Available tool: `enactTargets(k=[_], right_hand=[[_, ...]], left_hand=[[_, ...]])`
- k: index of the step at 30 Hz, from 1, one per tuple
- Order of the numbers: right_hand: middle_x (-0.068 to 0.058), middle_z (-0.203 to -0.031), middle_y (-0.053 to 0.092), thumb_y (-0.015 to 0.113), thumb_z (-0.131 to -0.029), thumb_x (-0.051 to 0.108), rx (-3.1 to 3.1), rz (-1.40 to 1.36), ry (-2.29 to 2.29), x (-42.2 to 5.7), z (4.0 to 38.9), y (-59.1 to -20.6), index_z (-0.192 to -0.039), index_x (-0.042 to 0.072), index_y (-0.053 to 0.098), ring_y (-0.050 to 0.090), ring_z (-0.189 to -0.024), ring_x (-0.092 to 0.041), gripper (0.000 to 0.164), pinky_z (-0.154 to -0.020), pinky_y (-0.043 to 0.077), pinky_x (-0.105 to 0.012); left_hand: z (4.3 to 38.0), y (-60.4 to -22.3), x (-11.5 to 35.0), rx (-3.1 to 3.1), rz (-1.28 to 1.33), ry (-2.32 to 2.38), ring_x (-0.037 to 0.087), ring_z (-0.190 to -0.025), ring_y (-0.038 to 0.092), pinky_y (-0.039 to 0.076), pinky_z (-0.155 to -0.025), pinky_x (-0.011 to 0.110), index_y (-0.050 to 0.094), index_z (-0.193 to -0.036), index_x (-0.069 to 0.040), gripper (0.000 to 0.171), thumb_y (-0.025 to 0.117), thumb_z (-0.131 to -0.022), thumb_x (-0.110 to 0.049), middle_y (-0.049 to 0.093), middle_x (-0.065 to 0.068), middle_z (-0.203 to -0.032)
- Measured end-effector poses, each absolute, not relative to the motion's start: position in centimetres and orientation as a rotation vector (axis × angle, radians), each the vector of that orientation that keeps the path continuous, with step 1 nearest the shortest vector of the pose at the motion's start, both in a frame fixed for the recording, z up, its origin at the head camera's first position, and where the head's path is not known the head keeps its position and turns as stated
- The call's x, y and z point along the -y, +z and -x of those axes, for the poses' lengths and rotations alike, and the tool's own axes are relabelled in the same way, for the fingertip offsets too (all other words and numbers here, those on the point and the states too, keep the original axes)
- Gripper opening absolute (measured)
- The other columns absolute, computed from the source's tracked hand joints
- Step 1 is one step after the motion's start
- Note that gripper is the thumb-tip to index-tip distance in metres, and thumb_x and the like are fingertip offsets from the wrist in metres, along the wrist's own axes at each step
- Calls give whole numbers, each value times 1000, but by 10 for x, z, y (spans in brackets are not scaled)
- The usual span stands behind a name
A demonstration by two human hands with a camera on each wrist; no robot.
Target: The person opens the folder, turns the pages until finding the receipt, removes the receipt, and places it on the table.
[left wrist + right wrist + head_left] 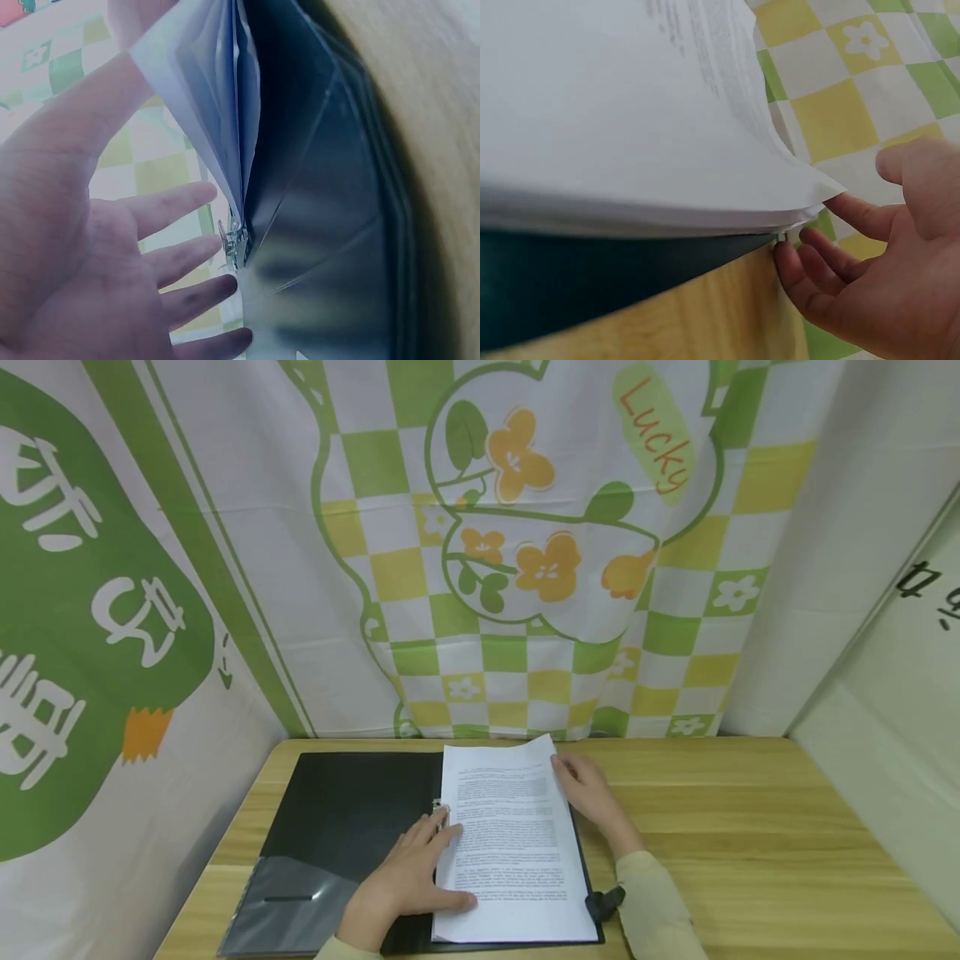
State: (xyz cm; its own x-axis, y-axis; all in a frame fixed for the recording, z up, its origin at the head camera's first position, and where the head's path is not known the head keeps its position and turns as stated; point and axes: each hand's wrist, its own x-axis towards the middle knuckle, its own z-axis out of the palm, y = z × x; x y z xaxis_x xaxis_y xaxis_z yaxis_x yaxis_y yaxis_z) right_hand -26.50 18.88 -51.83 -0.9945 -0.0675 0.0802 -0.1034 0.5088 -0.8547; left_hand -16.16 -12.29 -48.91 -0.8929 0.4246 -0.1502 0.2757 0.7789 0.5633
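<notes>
A black folder [360,802] lies spread out on the table, a clear pocket [292,893] on its left cover. On its right side sits a stack of printed paper [502,835], its upper right corner slightly raised. My left hand [405,877] is spread over the stack's left edge, thumb on the lower page and fingers beside the metal clip [236,244] at the spine. At the upper right corner is my right hand [592,789]. Its fingertips touch the paper's corner and the folder's edge, while the thumb stands apart from the sheets in the right wrist view.
The wooden table [750,843] extends to the right of the folder. A patterned cloth [525,677] hangs behind the table's far edge, with white cloth walls at both sides. A black strap [604,904] is at the right sleeve.
</notes>
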Motion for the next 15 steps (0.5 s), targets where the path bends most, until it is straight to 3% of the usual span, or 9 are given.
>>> enactTargets(k=[4, 8, 11, 15], right_hand=[[-24, -129, 66, 38, -116, 37, 2669, -172, 1543, -188, 261, -509, -139, -5, 64, 58, -123, -41, 54, -109, 41, -61], [-25, -135, 65, 30, -117, 41, 2635, -253, 1681, -182, 256, -499, -145, -3, 59, 59, -126, -41, 61, -110, 43, -60], [-28, -149, 55, 20, -117, 46, 2613, -317, 1881, -179, 253, -497, -156, -2, 46, 55, -134, -44, 68, -113, 43, -59], [-24, -168, 31, 11, -114, 54, 2609, -354, 2061, -180, 249, -497, -168, 7, 25, 35, -151, -46, 73, -122, 30, -61]], left_hand=[[160, -485, 119, -2737, -591, 840, 49, -155, 24, 23, -119, 75, 46, -158, -5, 103, 88, -79, -56, 28, 23, -169], [159, -480, 116, -2751, -631, 902, 49, -156, 24, 26, -118, 73, 37, -163, -8, 109, 86, -80, -60, 25, 23, -170], [160, -479, 115, -2761, -650, 934, 48, -156, 24, 28, -117, 73, 33, -165, -12, 111, 85, -81, -63, 23, 21, -172], [162, -481, 114, -2774, -675, 926, 45, -156, 25, 30, -118, 71, 32, -166, -15, 111, 83, -81, -65, 23, 20, -172]])
